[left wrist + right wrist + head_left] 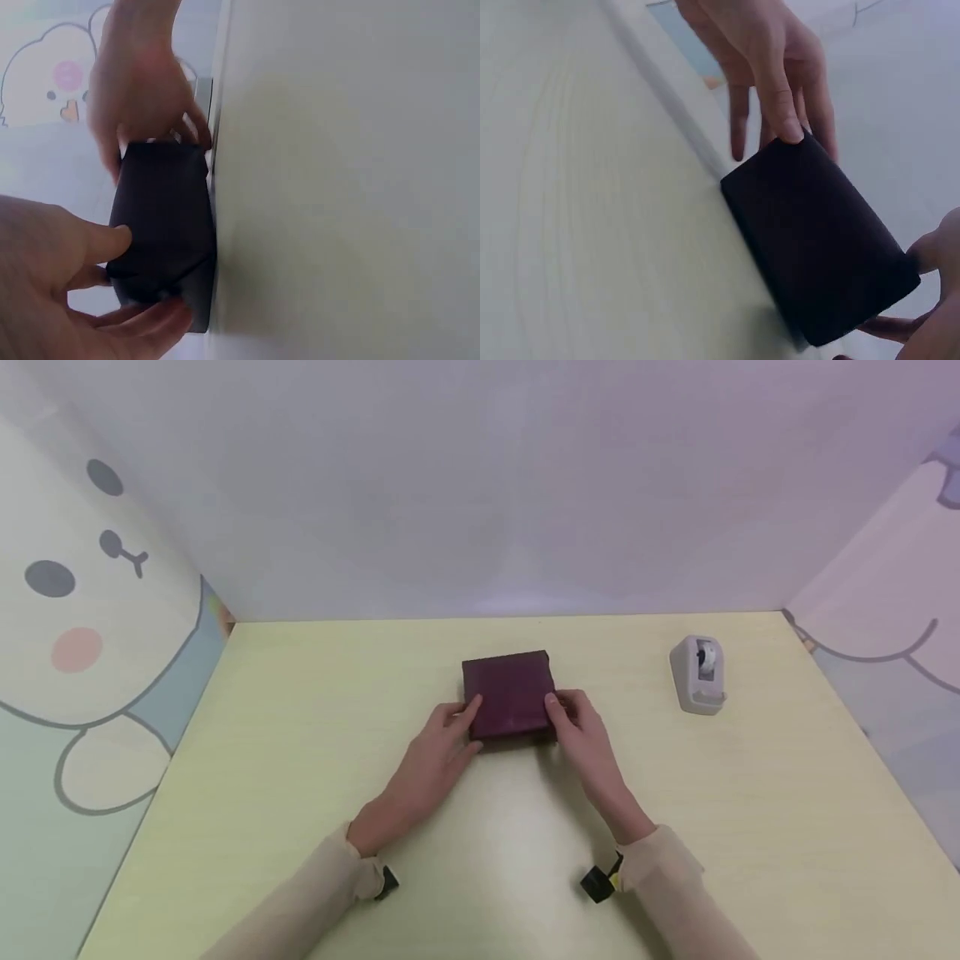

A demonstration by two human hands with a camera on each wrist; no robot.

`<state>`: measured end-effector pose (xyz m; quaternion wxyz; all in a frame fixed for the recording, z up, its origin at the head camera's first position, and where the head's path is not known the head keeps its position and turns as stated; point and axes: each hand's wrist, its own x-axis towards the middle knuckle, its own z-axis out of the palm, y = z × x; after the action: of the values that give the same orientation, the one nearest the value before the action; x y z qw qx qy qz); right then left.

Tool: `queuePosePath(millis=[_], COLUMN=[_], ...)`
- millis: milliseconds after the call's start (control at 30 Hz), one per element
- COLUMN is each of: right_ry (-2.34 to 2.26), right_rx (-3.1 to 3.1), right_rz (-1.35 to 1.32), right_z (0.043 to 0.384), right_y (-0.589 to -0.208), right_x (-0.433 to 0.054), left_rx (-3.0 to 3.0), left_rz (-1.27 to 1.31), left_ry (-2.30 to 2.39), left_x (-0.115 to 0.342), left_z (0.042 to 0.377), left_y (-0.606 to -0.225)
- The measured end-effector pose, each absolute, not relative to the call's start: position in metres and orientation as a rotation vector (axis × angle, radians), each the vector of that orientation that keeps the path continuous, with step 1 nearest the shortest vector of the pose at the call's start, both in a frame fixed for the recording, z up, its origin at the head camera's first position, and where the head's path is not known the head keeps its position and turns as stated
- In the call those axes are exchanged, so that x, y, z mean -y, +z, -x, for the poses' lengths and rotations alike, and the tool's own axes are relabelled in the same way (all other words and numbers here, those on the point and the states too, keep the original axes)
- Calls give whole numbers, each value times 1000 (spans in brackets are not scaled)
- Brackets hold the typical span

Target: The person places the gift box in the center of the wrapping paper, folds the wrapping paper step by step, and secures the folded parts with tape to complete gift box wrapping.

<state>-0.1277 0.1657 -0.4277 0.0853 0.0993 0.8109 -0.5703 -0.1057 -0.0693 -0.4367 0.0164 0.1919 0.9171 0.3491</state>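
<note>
A dark maroon box (510,693), looking wrapped, with folded creases on its end (161,281) in the left wrist view, is at the middle of the table, in front of the person. My left hand (423,772) holds its left side, one fingertip lying on the top face and another at the near left corner. On the opposite side, my right hand (588,747) grips the right edge, its thumb on top and the other fingers mostly hidden beside the box. Seen from the right wrist, the left hand (769,67) meets the box's far end.
A grey tape dispenser (699,677) with a roll in it stands to the right of the box on the pale wooden table (315,693). A plain wall (495,510) rises behind the table, with cartoon-printed panels (97,610) at both sides.
</note>
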Motion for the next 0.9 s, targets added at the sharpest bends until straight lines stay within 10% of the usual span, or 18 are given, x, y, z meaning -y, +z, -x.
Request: queuePosePath(millis=[567, 900], right_ry=[-1394, -1801], right_rx=[-2592, -2566], right_rz=[5, -191], right_z=[110, 122], right_y=[-433, -437], right_x=[-147, -159], left_rx=[-2748, -2830], left_rz=[-563, -111], left_ry=[1238, 1223], left_x=[110, 105], left_z=[147, 139], left_y=[-429, -426])
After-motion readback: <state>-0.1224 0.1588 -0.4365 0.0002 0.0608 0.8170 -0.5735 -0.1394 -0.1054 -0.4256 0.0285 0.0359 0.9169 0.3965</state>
